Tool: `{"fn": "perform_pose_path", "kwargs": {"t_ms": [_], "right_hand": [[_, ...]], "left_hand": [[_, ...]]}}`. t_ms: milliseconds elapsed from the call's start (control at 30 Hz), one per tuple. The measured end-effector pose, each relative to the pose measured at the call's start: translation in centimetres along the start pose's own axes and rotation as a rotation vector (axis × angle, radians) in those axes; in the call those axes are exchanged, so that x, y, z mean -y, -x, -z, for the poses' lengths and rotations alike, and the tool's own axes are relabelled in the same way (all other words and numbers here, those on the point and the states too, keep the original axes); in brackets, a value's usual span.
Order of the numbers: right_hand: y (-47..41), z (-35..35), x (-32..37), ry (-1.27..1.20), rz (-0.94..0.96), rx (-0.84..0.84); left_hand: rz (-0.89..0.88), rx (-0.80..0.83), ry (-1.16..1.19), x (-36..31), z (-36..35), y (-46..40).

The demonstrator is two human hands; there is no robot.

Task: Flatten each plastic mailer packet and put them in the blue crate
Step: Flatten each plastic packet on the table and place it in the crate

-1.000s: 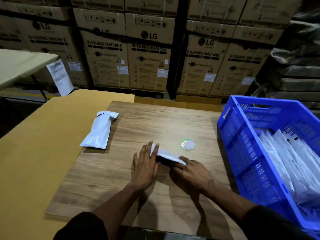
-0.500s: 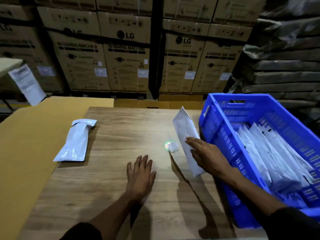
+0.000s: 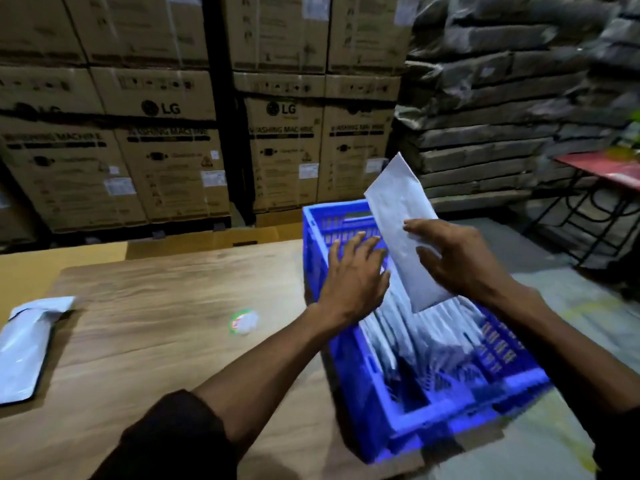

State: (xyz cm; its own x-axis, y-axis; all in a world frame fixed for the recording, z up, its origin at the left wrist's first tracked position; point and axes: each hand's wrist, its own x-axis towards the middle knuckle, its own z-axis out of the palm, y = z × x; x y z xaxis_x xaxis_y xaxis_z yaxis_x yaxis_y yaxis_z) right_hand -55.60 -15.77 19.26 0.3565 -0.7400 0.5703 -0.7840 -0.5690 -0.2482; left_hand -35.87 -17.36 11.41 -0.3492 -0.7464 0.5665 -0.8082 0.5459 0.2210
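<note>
My right hand [image 3: 457, 258] holds a flat white mailer packet [image 3: 403, 216] tilted upright above the blue crate [image 3: 446, 415]. Its thumb and fingers pinch the packet's lower half. My left hand [image 3: 353, 275] reaches over the crate's left wall with straight fingers, beside the packet and over the several white packets [image 3: 426, 334] standing inside. Whether it touches them is unclear. Another puffy white mailer packet [image 3: 26, 344] lies on the wooden table [image 3: 156, 358] at the far left.
A small round green and white sticker or cap [image 3: 243, 322] lies on the table left of the crate. Stacked cardboard boxes [image 3: 284, 150] fill the background. A red table with a black metal frame [image 3: 602, 188] stands at the right.
My right hand has lifted the flattened packet off the table and carried it over the crate. My left hand left the table and moved over the crate. The view swung right.
</note>
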Motion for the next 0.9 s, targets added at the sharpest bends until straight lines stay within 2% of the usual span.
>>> {"fn": "perform_pose_path", "kwargs": {"t_ms": [167,367,533,767,900], "right_hand": [[2.9,3.4,-6.0,0.183,-0.028,0.13],[5.6,5.0,-10.7,0.244,-0.14,0.263],[6.5,4.9,-11.5,0.278,-0.16,0.344],[6.5,4.4,-11.7,0.32,-0.156,0.326],[6.1,3.7,-12.1,0.371,-0.154,0.364]], "left_hand": [[-0.025,0.395,-0.051,-7.0,-4.6,-3.6],[-0.069,0.674,-0.081,-13.6,-11.1,-3.4],[-0.068,0.709,-0.181,-15.0,-13.4,-2.3],[-0.09,0.681,-0.191,-13.8,-12.9,-2.2],[-0.126,0.723,-0.179,-13.4,-13.3,-2.5]]}}
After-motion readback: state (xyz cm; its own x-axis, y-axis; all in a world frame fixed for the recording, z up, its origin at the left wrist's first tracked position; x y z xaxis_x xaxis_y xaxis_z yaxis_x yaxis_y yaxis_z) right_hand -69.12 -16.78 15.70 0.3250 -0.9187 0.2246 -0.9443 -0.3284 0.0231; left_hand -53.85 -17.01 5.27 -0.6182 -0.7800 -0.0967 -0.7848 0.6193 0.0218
